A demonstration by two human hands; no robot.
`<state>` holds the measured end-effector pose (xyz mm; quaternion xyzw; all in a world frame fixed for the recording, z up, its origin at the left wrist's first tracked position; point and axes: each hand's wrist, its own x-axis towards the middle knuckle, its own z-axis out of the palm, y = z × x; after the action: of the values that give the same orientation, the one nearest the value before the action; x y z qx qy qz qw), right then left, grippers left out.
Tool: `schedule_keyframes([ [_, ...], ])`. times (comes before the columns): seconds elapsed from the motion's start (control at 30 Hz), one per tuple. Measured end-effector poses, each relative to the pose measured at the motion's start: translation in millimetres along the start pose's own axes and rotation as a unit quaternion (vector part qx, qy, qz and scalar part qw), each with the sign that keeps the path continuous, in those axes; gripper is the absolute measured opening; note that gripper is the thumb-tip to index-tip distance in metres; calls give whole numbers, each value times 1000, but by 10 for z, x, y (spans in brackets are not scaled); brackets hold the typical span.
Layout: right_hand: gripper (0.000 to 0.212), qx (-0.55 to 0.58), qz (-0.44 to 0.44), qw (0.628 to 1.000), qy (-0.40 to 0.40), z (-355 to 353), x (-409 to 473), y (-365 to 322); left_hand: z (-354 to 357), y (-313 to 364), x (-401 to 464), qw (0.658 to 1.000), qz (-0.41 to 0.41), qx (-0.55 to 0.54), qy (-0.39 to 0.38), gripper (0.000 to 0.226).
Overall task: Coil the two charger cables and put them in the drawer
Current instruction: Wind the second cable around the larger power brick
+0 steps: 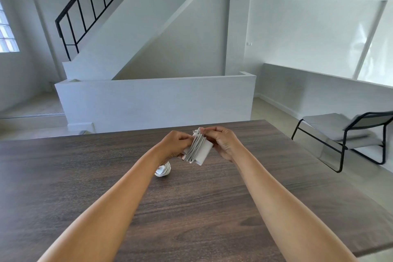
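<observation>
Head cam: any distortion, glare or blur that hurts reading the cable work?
Head view: wide-angle bending bows the table edges and stretches the forearms; soft even daylight, faint shadows; glare on the glossy panel at right; the white charger held by the left hand and right hand is soft, strands merging; the coiled cable is partly hidden.

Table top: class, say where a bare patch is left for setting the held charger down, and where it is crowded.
The table is bare right of the right forearm, out to its right edge, and left of the left forearm. It is crowded mid-table: the coiled cable lies by the left forearm, under the left hand and right hand gripping the wrapped charger.
</observation>
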<state>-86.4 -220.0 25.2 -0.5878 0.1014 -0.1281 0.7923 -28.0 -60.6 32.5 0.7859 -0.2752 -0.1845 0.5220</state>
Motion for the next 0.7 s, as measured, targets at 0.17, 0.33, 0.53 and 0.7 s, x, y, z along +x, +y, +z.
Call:
schedule_keyframes([
  [0.17,4,2,14,1000,3,-31,-14,22,-4,-10,-35,1000,-6,3,8,27],
  [0.33,13,-51,-23,997,51,-18,-49,43,66,-50,-20,999,-17,-26,8,29],
  [0.53,8,-108,-58,987,107,-95,-120,137,134,-101,-30,996,-50,-73,8,29],
  [0.7,24,-245,-45,956,155,-322,-182,411,178,-214,-19,988,-87,-127,20,26],
])
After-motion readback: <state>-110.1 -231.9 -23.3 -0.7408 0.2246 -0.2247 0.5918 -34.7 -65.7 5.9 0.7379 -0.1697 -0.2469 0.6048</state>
